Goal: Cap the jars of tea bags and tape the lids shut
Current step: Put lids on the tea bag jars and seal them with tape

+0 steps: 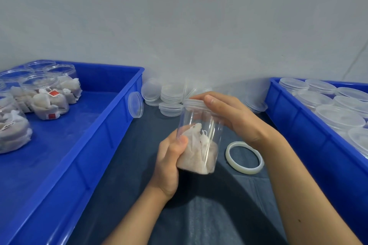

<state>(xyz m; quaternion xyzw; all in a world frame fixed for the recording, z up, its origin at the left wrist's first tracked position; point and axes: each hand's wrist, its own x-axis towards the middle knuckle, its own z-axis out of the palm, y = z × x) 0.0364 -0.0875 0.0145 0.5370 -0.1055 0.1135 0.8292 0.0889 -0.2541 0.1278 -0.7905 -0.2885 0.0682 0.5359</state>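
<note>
A clear plastic jar (pixel 201 137) with tea bags in its lower half is held above the dark cloth, tilted slightly. My left hand (pixel 169 165) grips its lower body from the left. My right hand (pixel 229 115) curls over the clear lid (pixel 194 103) on the jar's mouth, fingers wrapped round the rim. A roll of clear tape (pixel 245 158) lies flat on the cloth just right of the jar, below my right wrist.
A blue tray (pixel 111 117) on the left holds several open jars of tea bags (pixel 46 97). A blue tray (pixel 298 125) on the right holds several capped jars (pixel 338 115). Loose clear lids (pixel 169 95) are piled at the back, against the wall.
</note>
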